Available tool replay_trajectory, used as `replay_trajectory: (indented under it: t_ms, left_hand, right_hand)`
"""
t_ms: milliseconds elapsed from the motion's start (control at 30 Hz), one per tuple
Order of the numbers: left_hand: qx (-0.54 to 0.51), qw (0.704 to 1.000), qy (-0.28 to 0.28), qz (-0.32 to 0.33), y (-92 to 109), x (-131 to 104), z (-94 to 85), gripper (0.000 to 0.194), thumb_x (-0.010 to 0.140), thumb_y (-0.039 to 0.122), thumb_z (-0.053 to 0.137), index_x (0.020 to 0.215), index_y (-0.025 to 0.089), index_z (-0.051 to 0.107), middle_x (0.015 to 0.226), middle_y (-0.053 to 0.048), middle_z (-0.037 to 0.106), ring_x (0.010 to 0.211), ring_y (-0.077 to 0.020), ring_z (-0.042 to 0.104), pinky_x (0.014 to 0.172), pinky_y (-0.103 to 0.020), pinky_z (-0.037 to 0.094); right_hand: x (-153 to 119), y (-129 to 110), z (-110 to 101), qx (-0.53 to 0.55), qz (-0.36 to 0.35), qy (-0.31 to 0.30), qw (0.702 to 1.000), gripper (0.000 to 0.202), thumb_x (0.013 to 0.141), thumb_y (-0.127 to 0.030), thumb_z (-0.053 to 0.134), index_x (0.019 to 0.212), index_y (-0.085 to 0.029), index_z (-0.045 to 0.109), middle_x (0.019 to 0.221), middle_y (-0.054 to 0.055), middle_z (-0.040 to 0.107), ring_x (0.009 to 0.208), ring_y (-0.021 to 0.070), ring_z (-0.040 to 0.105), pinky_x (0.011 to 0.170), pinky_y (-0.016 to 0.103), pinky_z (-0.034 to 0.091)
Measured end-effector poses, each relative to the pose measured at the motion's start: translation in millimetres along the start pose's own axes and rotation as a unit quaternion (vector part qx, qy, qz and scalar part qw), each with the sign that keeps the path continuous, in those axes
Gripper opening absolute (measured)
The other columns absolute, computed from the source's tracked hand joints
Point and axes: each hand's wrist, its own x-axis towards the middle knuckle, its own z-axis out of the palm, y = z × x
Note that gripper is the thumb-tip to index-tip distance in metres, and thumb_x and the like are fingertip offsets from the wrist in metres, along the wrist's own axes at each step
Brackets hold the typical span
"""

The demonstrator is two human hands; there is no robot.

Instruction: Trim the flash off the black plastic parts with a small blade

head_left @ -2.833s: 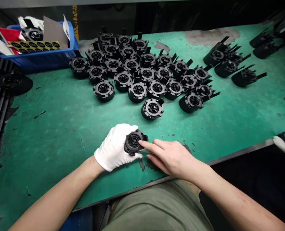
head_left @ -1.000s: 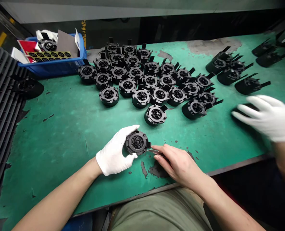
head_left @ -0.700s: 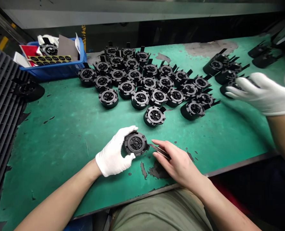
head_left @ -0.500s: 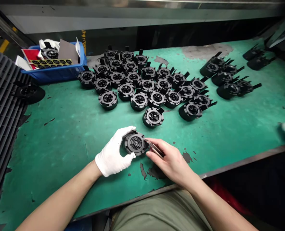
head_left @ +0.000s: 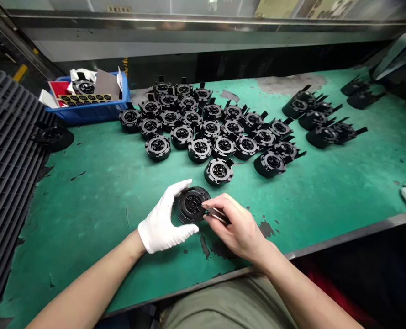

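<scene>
White-gloved, the left hand (head_left: 161,224) cups the part (head_left: 191,208) in a wide curl near the bench's (head_left: 100,196) front edge; the right hand (head_left: 244,228) pinches a tool (head_left: 219,215) against it. That loose cradle could let the part twist, making the tip skid.

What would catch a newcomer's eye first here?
Probably the cluster of black round parts across the middle of the green table. Then the white-gloved left hand in front of them, holding another such part, with the bare right hand holding a slim tool at its right side.
</scene>
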Motion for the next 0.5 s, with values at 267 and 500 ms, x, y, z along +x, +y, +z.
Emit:
replay_trajectory:
  t_ms: [267,500]
  left_hand:
    - [0.001,0.999,0.032,0.008,-7,5,4.4,0.069,0.084,0.039,0.088,0.141,0.025,0.053,0.146,-0.015,0.059,0.135,-0.0340,0.062,0.117,-0.055,0.051]
    - [0.005,0.998,0.020,0.057,-7,2,-0.4,0.052,0.087,0.026,0.080,0.129,0.025,0.049,0.146,-0.016,0.054,0.137,-0.0305,0.057,0.112,-0.052,0.051]
  right_hand:
    - [-1,-2,-3,-0.008,-0.053,-0.087,0.995,0.033,0.104,-0.014,0.056,0.136,-0.024,0.057,0.109,0.007,0.065,0.091,0.0179,0.066,0.077,0.030,0.057]
    - [-12,2,-21,-0.034,0.070,-0.021,0.997,0.028,0.108,-0.024,0.057,0.135,-0.025,0.060,0.116,0.006,0.070,0.102,0.0186,0.069,0.090,0.031,0.056]
